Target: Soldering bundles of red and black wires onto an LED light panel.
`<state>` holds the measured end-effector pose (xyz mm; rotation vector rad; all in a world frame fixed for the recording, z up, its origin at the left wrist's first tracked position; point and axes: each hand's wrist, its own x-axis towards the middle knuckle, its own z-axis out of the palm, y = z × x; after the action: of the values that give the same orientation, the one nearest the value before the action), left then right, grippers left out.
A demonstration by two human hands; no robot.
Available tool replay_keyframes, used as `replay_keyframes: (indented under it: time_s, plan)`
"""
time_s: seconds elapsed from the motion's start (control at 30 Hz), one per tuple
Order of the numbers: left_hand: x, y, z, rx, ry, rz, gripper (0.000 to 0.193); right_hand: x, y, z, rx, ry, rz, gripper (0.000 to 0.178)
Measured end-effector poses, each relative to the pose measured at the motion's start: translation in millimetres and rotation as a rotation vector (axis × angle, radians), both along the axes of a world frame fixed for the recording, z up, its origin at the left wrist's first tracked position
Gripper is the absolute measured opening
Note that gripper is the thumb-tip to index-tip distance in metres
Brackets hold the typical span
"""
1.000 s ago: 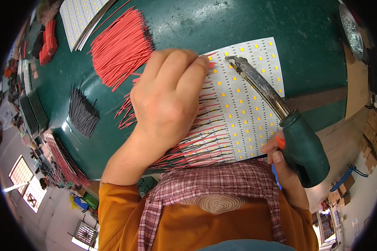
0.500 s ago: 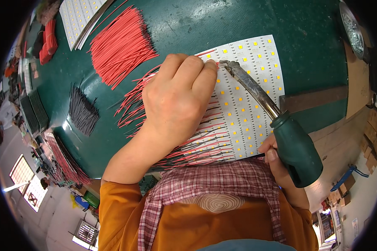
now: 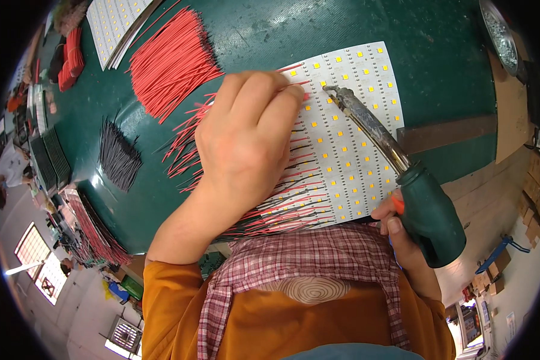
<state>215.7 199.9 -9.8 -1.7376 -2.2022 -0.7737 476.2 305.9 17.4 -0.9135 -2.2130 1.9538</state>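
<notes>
A white LED board (image 3: 366, 138) with rows of yellow chips lies on the green tabletop, with red and black wires (image 3: 276, 210) along its left side. My left hand (image 3: 246, 141) bends over that side, fingers closed in a pinch on red wires whose ends show past the fingertips. My right hand (image 3: 405, 234) is wrapped round the dark green handle of a soldering iron (image 3: 366, 117), mostly hidden behind it. The iron's bent tip is over the upper part of the board, a short gap right of the left fingertips.
A large bundle of red wires (image 3: 171, 66) and a smaller one of black wires (image 3: 120, 156) lie to the left. More LED boards (image 3: 114, 27) are stacked at the far left. A dark flat bar (image 3: 450, 143) lies right of the board; a metal dish (image 3: 499, 36) is at the far right.
The iron's tip has moved slightly right, away from my left fingertips. My left hand has shifted a little left, and the board has slid slightly up and left. An orange-red part now shows by my right index finger.
</notes>
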Motion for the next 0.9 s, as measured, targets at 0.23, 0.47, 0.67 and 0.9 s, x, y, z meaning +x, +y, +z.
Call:
replay_keyframes:
  time_s: [0.23,0.47,0.67,0.9]
  plan:
    - [11,-4,-2,-0.094,0.027,-0.009,0.026,-7,2,6,0.255,-0.196,0.115,0.017]
    - [14,-4,3,-0.172,0.038,0.005,0.027,-1,3,2,0.262,-0.166,0.179,0.014]
    - [14,-2,2,-0.164,0.06,0.002,0.027,10,-7,-5,-0.119,0.039,-0.091,0.033]
    - [16,-1,0,-0.148,0.076,0.024,0.027,3,-5,0,0.006,-0.096,-0.052,0.012]
